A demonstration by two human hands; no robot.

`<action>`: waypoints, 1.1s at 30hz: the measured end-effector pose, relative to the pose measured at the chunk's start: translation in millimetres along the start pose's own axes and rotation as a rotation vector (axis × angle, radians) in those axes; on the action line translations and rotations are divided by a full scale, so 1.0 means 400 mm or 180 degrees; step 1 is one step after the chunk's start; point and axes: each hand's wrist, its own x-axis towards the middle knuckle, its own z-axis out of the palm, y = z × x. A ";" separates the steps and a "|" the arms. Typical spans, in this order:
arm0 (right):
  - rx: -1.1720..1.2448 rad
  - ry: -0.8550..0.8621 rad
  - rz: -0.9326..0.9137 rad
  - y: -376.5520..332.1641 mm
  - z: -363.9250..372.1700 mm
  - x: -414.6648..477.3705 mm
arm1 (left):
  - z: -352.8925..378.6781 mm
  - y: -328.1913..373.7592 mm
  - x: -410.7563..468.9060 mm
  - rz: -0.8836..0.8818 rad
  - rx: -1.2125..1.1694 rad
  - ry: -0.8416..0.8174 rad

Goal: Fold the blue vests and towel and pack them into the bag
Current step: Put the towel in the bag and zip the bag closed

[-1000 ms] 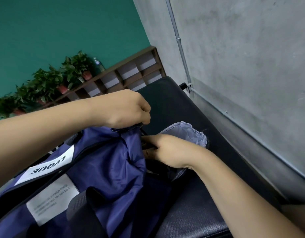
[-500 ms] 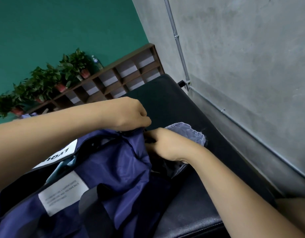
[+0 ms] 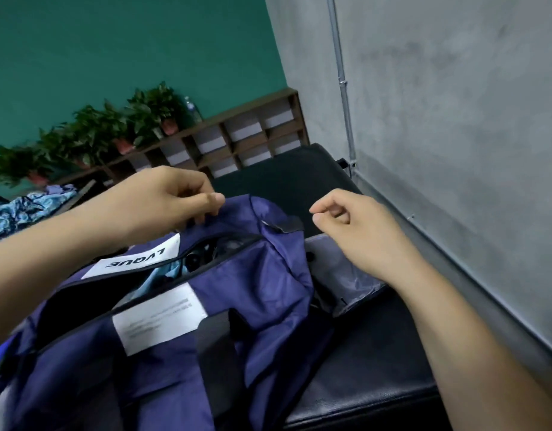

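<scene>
A navy blue bag point(image 3: 262, 293) with white labels lies on a black padded bench point(image 3: 355, 384), its zip mouth partly open and light blue cloth point(image 3: 172, 270) showing inside. My left hand point(image 3: 162, 203) pinches the bag's top edge near its far end. My right hand point(image 3: 355, 231) hovers just right of that end, fingers curled loosely with thumb and forefinger close together, holding nothing. A pale grey-lilac flap point(image 3: 343, 269) lies under my right wrist.
A grey concrete wall point(image 3: 455, 150) with a metal conduit runs close along the bench's right side. Behind stands a wooden cubby shelf point(image 3: 237, 141) topped with potted plants point(image 3: 113, 132). Patterned blue fabric point(image 3: 16, 213) lies at the far left.
My right hand has come out of the bag's end, let go and lifted to the right. My left hand has raised the bag's edge; the mouth now shows more.
</scene>
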 end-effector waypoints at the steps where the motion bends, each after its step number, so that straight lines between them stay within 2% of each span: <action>1: 0.0037 0.0070 -0.0060 -0.018 0.003 -0.004 | -0.008 -0.021 -0.025 -0.0032 -0.0127 0.0070; 9: -0.0256 -0.0030 -0.0644 -0.209 0.069 -0.028 | -0.038 -0.192 -0.213 -0.0211 -0.0608 0.0494; 15: -0.0899 -0.0646 -0.0954 -0.329 0.117 -0.018 | -0.028 -0.313 -0.320 -0.0295 -0.1050 0.0798; 19: -0.1338 -0.0899 -0.1033 -0.391 0.156 -0.024 | -0.010 -0.384 -0.400 -0.0374 -0.1312 0.1207; 29: -0.1971 -0.1549 -0.1512 -0.563 0.379 -0.066 | 0.058 -0.589 -0.501 -0.1020 -0.2485 0.2174; 33: -0.2117 -0.1729 -0.1646 -0.598 0.488 -0.086 | 0.068 -0.651 -0.516 -0.1215 -0.2576 0.1993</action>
